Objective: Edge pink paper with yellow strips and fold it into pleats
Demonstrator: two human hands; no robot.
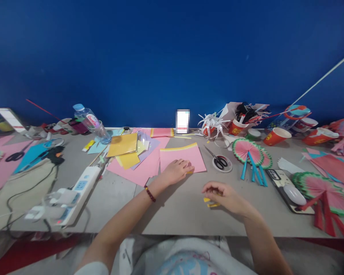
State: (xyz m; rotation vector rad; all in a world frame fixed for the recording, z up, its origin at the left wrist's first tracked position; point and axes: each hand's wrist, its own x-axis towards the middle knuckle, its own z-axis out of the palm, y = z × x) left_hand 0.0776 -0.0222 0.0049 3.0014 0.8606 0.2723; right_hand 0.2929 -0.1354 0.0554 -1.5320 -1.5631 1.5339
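Note:
My left hand (pixel 176 171) lies on the near edge of a pink paper sheet (pixel 183 156) with a yellow strip along its far edge. Its fingers are curled down onto the sheet, and a bit of yellow shows under the fingertips. My right hand (pixel 225 196) rests on the grey table (pixel 172 214) a little nearer to me, fingers pinched round small yellow paper scraps (pixel 210 202). A bead bracelet (pixel 150 193) sits on my left wrist. Black-handled scissors (pixel 219 160) lie just right of the pink sheet.
A stack of yellow, pink and purple sheets (pixel 132 152) lies to the left, with a water bottle (pixel 90 122) and a white power strip (pixel 74 193). Pleated paper fans (pixel 250 152) with blue handles, red paper cups (pixel 276 136) and a phone (pixel 283 183) stand right. A blue wall is behind.

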